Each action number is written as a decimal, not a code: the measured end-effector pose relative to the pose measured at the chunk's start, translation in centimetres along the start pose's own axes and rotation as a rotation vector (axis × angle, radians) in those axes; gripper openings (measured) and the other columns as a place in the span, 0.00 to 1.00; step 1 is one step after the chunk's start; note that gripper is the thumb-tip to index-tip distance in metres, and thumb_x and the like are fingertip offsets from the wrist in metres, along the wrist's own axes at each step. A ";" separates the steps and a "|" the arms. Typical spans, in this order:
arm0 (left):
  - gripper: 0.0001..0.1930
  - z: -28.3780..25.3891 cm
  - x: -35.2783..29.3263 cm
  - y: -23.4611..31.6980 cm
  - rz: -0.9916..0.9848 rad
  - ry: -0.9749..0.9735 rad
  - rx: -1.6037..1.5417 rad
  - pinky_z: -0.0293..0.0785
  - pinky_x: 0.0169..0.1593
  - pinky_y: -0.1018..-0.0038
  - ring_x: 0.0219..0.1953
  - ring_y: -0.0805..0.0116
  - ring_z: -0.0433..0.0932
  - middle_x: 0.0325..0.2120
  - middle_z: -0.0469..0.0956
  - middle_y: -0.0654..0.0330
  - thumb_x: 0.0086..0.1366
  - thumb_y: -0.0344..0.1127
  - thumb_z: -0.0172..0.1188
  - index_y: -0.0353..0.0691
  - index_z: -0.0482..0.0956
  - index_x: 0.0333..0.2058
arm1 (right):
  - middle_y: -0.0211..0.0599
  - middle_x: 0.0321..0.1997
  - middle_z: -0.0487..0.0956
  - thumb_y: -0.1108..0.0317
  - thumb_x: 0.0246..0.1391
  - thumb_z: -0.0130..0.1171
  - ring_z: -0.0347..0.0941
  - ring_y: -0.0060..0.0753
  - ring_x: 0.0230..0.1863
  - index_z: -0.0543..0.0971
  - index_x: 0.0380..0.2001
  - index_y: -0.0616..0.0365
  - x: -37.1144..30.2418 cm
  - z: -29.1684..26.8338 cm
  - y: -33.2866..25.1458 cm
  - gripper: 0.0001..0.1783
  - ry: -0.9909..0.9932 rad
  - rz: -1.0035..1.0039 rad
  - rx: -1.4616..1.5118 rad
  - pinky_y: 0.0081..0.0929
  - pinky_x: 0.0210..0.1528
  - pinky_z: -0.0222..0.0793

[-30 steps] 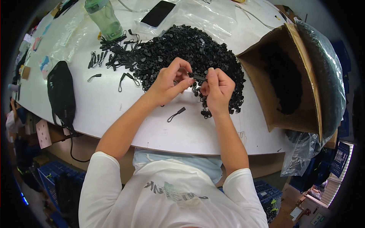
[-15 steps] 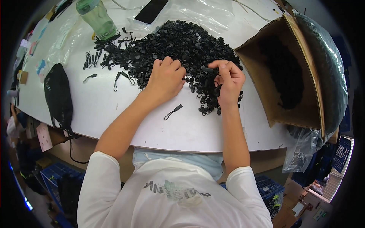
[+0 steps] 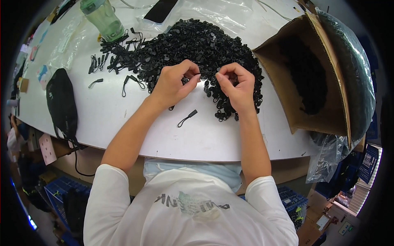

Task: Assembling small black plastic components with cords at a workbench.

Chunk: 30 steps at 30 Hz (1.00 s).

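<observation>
Far left of the grip, on the white surface [image 3: 205, 143]: a black pouch [image 3: 61, 104]. Next, well left: a single black cord pull [image 3: 95, 83], a green bottle [image 3: 102, 20], a loose cluster of cord pulls [image 3: 119, 55] and two cord pulls close together [image 3: 126, 84]; to all appearances, the small portion done. Left grip [image 3: 174, 82]: thumb and forefinger clamped on a small dark piece [image 3: 199, 74], too small to identify. Below and between the hands: one lone cord pull [image 3: 188, 118]. Beneath and beyond: a large heap of small black fittings [image 3: 197, 45], seemingly most of the work left. Right grip [image 3: 240, 88], facing: thumb and forefinger close; cannot tell whether together or clamped. Farther right: an open cardboard box [image 3: 283, 98] with dark contents [image 3: 305, 78].
</observation>
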<state>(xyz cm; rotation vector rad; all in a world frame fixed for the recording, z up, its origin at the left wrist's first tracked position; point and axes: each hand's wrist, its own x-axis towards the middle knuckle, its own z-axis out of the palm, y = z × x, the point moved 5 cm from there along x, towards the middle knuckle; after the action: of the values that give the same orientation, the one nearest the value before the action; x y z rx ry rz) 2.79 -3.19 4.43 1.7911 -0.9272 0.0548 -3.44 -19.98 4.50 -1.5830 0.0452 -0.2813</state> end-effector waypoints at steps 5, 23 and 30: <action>0.06 -0.4 0.2 -0.7 -0.034 0.037 -0.080 0.77 0.33 0.77 0.28 0.70 0.83 0.25 0.80 0.58 0.57 0.24 0.62 0.33 0.77 0.34 | 0.24 0.22 0.76 0.77 0.47 0.66 0.66 0.07 0.22 0.81 0.35 0.62 -0.3 0.8 -0.3 0.10 -0.079 -0.029 -0.101 0.09 0.22 0.57; 0.05 -0.2 0.0 -1.2 -0.231 -0.180 -0.509 0.76 0.38 0.81 0.31 0.74 0.82 0.26 0.79 0.61 0.56 0.25 0.62 0.33 0.76 0.31 | 0.31 0.18 0.77 0.75 0.52 0.62 0.68 0.15 0.18 0.78 0.27 0.64 -0.2 0.1 -1.0 0.03 -0.058 -0.072 -0.311 0.16 0.20 0.62; 0.05 0.2 -0.1 -1.1 -0.218 -0.241 -0.484 0.75 0.39 0.79 0.32 0.74 0.82 0.27 0.80 0.60 0.55 0.25 0.61 0.33 0.77 0.32 | 0.33 0.21 0.78 0.75 0.51 0.62 0.70 0.18 0.20 0.78 0.28 0.64 -0.6 0.8 -1.2 0.03 -0.113 -0.145 -0.350 0.18 0.23 0.63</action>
<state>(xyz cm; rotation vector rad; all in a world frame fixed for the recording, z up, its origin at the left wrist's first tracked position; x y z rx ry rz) 3.33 -3.13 3.46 1.4491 -0.8207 -0.4940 -4.00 -19.05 5.63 -1.9515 -0.1149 -0.3084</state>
